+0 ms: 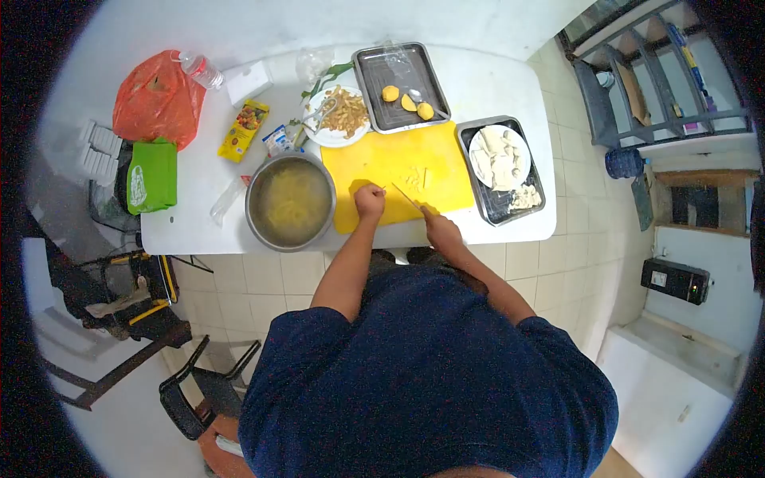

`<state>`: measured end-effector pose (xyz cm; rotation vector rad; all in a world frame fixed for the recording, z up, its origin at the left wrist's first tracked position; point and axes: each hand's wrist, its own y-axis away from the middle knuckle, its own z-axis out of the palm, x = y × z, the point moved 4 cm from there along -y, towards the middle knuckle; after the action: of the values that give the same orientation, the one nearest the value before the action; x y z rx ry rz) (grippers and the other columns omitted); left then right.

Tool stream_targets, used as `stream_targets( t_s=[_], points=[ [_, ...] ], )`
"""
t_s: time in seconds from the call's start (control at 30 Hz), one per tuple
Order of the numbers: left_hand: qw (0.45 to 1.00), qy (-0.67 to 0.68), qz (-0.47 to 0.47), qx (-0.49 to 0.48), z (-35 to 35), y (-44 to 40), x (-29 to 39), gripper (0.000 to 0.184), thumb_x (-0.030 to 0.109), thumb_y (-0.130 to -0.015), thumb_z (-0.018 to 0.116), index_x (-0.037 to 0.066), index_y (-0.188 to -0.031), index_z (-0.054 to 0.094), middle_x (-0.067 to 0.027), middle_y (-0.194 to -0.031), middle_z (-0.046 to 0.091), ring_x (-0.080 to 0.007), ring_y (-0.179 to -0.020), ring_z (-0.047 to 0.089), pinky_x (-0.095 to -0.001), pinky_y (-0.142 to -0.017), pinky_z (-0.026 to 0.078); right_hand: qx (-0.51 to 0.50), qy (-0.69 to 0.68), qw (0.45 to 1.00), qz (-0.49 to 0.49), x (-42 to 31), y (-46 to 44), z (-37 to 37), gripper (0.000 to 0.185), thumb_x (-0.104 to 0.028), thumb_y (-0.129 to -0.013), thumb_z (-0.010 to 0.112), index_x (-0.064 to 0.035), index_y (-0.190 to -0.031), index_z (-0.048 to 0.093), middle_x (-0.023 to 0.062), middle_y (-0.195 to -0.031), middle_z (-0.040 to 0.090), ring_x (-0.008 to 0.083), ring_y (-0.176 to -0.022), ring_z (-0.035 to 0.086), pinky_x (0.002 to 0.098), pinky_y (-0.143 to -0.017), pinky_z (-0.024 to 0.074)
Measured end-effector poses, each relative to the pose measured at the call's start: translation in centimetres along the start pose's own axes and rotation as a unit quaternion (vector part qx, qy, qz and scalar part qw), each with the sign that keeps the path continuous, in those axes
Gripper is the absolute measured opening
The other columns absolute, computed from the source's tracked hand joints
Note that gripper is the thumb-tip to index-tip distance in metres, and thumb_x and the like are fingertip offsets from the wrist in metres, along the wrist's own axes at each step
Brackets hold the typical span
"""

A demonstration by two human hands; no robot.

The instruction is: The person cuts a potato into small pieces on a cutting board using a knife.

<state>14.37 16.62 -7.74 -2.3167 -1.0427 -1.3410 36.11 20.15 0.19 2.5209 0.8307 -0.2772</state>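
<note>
Over the front part of the yellow cutting board (446,159), my right hand (440,229) is wrapped round the handle of a knife (406,195), whose blade points up and left. My left hand (369,201) is closed just left of the blade tip; a small thin piece shows at its fingers, too small to name. Small pale yellow cut pieces (414,178) lie on the board beyond the knife. Left of the board stands a metal bowl (250,199) with yellowish contents in cloudy liquid.
A dark tray (362,64) holds yellow pieces and a spoon. Nearby is a plate of browned pieces (348,118). At right, another tray (536,179) bears a plate of pale pieces (498,158). Bags (159,95), a bottle (203,72) and packets stand at left.
</note>
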Motion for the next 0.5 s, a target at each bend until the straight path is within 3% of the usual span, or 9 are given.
stream_targets(
  t_s=[0.17, 0.27, 0.37, 0.5],
  points=[
    [0.997, 0.056, 0.046, 0.004, -0.4, 0.7, 0.6, 0.005, 0.007, -0.071, 0.067, 0.002, -0.072, 0.068, -0.0169, -0.069, 0.065, -0.0297, -0.065, 0.065, -0.0355, -0.064, 0.051, -0.01, -0.007, 1.0, -0.022, 0.0, 0.5, -0.4, 0.048, -0.017, -0.089, 0.043, -0.017, -0.136, 0.041, 0.0202, -0.073, 0.063, 0.0378, -0.063, 0.063, 0.0496, -0.056, 0.0507],
    [0.997, -0.007, 0.073, 0.004, -0.6, 0.9, 1.1, 0.005, 0.004, -0.072, 0.065, 0.001, -0.07, 0.066, -0.017, -0.069, 0.065, -0.03, -0.067, 0.065, -0.0352, -0.064, 0.051, -0.026, -0.026, 0.999, -0.04, -1.6, 0.2, -0.9, 0.046, -0.018, -0.089, 0.043, -0.0164, -0.136, 0.042, 0.02, -0.074, 0.063, 0.0376, -0.063, 0.063, 0.0495, -0.056, 0.0505],
    [0.994, 0.018, 0.103, 0.042, -0.4, 1.0, 0.8, 0.006, 0.002, -0.073, 0.061, 0.0, -0.069, 0.065, -0.0175, -0.069, 0.064, -0.0302, -0.068, 0.066, -0.0352, -0.064, 0.051, -0.026, -0.016, 0.999, -0.04, -2.1, 0.1, -0.7, 0.04, -0.02, -0.093, 0.04, -0.0179, -0.133, 0.046, 0.0206, -0.073, 0.063, 0.0376, -0.064, 0.063, 0.049, -0.056, 0.049],
    [0.995, -0.011, 0.093, 0.02, -1.1, 1.0, 1.9, 0.005, 0.002, -0.073, 0.061, -0.001, -0.072, 0.065, -0.0182, -0.071, 0.065, -0.0308, -0.069, 0.066, -0.0357, -0.065, 0.051, -0.022, -0.001, 0.999, -0.045, -2.2, 0.2, -1.0, 0.041, -0.02, -0.093, 0.04, -0.0174, -0.134, 0.046, 0.0199, -0.072, 0.062, 0.0366, -0.062, 0.062, 0.0488, -0.054, 0.0484]
  ],
)
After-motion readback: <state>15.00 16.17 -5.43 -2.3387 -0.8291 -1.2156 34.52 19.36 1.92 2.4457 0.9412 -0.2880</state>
